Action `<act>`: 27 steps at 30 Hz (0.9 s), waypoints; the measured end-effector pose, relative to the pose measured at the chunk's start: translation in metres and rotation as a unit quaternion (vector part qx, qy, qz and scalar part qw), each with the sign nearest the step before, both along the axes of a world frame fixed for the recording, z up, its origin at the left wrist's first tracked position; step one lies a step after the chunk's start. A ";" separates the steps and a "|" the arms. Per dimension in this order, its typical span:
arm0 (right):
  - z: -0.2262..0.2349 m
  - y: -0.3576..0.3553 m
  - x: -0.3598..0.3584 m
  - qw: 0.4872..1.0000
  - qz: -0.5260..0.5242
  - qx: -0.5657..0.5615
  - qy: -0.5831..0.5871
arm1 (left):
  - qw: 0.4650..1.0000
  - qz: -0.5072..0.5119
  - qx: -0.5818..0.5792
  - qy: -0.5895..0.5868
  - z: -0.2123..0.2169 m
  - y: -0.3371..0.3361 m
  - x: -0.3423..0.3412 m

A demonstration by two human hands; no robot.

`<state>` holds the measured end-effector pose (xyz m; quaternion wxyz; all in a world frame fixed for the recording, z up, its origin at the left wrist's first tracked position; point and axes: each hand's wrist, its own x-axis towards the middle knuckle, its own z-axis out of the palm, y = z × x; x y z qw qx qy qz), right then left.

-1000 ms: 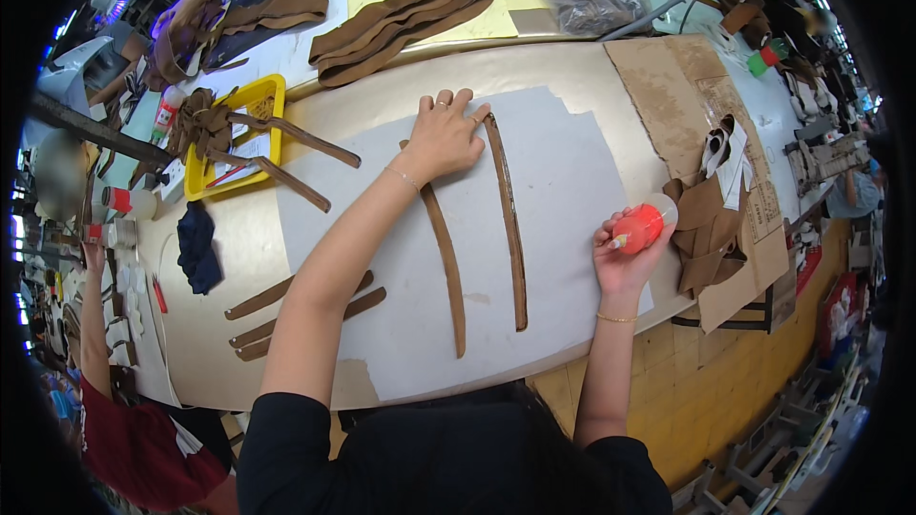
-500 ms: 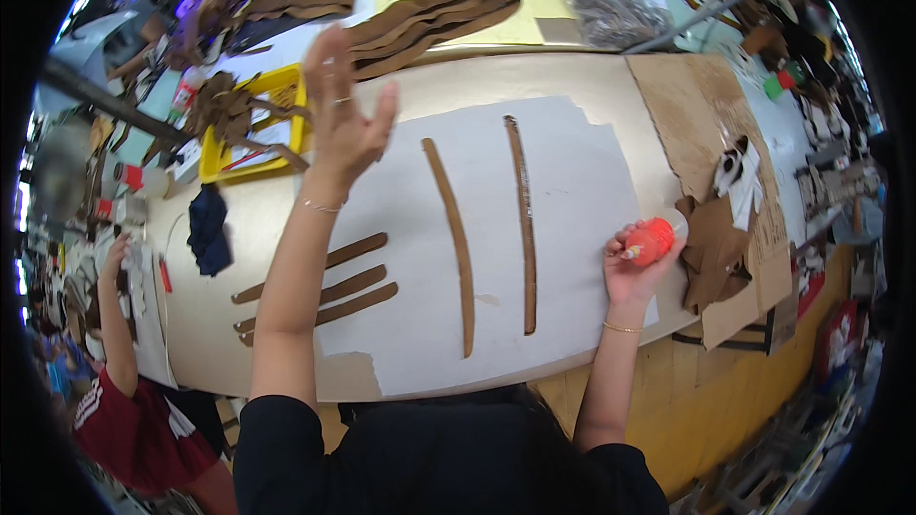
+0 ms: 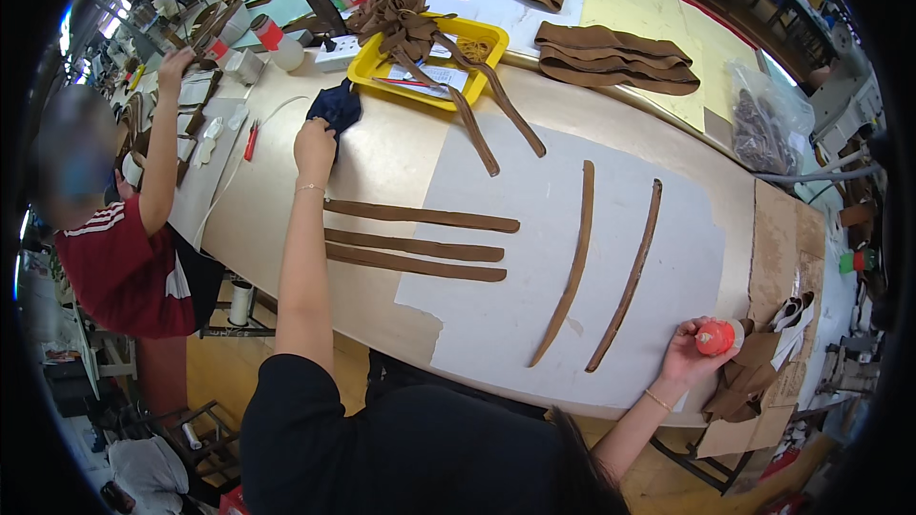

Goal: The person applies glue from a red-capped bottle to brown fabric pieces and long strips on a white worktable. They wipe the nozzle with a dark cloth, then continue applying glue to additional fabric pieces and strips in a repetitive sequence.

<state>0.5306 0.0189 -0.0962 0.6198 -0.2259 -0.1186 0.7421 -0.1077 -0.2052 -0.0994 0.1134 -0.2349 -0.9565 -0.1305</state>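
At the left of the table, my left hand [image 3: 315, 147] is closed on a crumpled dark blue cloth [image 3: 340, 107]; its fingertips are partly hidden against the fabric. My right hand [image 3: 681, 360] is wrapped around a small squeeze bottle [image 3: 718, 337] with a red top, held over the table's right side. Between my hands, two long brown strips lie on grey sheeting: a plain strip [image 3: 573, 272] and, to its right, a darker-edged strip [image 3: 626, 278]. Three more brown strips [image 3: 420, 216] lie side by side to the right of my left forearm.
A yellow tray [image 3: 491, 33] at the back holds tangled brown strips and rubber bands. Folded brown bands [image 3: 620, 59] and a plastic bag [image 3: 763, 119] lie beyond. Cardboard [image 3: 771, 243] with brown scraps covers the right end. A co-worker in a red shirt [image 3: 124, 272] sits at left.
My left hand has come down from above the table onto the dark blue cloth. My right hand still holds the bottle. The view has turned toward the left.
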 end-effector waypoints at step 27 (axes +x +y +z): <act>0.013 -0.003 -0.007 0.998 -0.036 -0.058 -0.001 | 0.889 -0.408 0.209 -0.006 0.056 0.113 0.173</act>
